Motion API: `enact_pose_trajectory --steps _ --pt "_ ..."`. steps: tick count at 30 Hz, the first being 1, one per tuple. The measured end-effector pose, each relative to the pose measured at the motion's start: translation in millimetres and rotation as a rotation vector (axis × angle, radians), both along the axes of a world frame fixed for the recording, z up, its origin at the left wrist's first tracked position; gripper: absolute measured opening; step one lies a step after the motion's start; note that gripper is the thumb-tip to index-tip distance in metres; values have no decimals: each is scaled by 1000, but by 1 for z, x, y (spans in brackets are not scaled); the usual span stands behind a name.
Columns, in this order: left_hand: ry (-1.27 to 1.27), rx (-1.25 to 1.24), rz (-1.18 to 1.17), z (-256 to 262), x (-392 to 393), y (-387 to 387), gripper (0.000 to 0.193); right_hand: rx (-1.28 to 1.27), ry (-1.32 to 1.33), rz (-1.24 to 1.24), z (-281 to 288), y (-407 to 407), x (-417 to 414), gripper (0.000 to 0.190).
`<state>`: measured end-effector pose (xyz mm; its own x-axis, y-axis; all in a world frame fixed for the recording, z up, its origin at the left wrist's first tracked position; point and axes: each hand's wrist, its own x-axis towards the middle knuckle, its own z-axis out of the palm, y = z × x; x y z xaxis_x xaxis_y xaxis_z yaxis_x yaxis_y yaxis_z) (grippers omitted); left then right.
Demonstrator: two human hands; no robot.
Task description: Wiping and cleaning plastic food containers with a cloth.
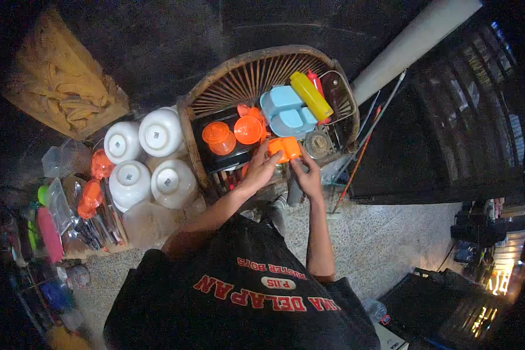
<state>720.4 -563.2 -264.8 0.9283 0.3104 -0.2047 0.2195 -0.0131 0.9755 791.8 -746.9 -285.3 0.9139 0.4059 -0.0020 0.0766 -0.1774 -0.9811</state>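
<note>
Both my hands hold one small orange plastic piece with rounded lobes (284, 149) over the front of a wooden-framed rack with slatted back (262, 54). My left hand (262, 168) grips its left side, and my right hand (307, 174) has its fingertips on the right side. Just behind it lies a light blue plastic divided container (284, 107). Across that container rests a yellow bottle-like thing (308, 94), with a red one (316, 81) partly hidden under it. An orange cup (248, 130) and another orange ribbed cup (219, 138) stand in the rack's left part.
Left of the rack, several white bowls (129, 179) are stacked upside down. Beyond them are cutlery (87, 229), orange plastic items (90, 199) and a clear plastic container (57, 205). A carved wooden panel (70, 87) is at upper left. A thin orange-and-white stick (361, 159) leans right of the rack.
</note>
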Motion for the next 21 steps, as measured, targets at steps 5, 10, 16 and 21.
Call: enact_pose_trajectory --steps 5,10,16,21 --pt "-66 -327 16 -13 5 6 86 2 36 8 1 7 9 57" --pt "-37 -376 -44 -3 4 8 88 -54 -40 -7 -9 4 13 61" --pt "-2 -427 -64 -1 2 15 92 -126 75 170 3 -9 15 79" --pt "1 -332 4 3 -4 16 80 -140 46 203 14 -9 7 86"
